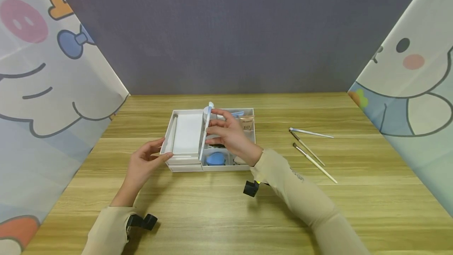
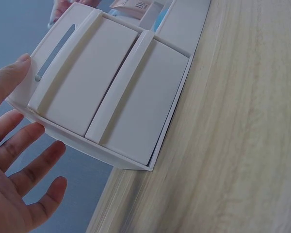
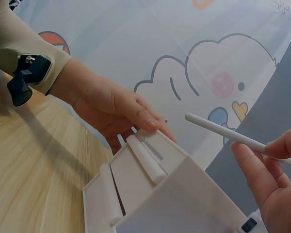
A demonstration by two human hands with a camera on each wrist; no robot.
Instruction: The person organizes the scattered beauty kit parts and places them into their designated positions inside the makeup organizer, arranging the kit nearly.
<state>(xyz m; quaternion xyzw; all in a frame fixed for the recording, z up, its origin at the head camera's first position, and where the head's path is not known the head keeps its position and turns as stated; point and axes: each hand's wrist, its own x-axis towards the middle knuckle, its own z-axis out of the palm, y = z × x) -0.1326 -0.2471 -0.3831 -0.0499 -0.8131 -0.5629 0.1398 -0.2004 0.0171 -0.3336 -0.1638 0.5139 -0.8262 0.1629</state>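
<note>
The right hand's point(image 1: 236, 136) fingers pinch a slim brush point(image 1: 205, 133) slantwise above the white organizer point(image 1: 188, 133); the left hand's point(image 1: 141, 165), half-spread, hold its corner. So light a pinch might let the brush swivel and slip among the compartments.

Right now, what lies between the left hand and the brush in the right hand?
An open white tray, with another brush in it; the head view shows this.

We list: one yellowish wood-grain tabletop point(image 1: 205, 219); one dark grey back panel point(image 1: 233, 34) beyond it; one left panel point(image 1: 56, 89) and one right panel point(image 1: 407, 78), both pale, printed with cartoon figures; soft shadows.
</note>
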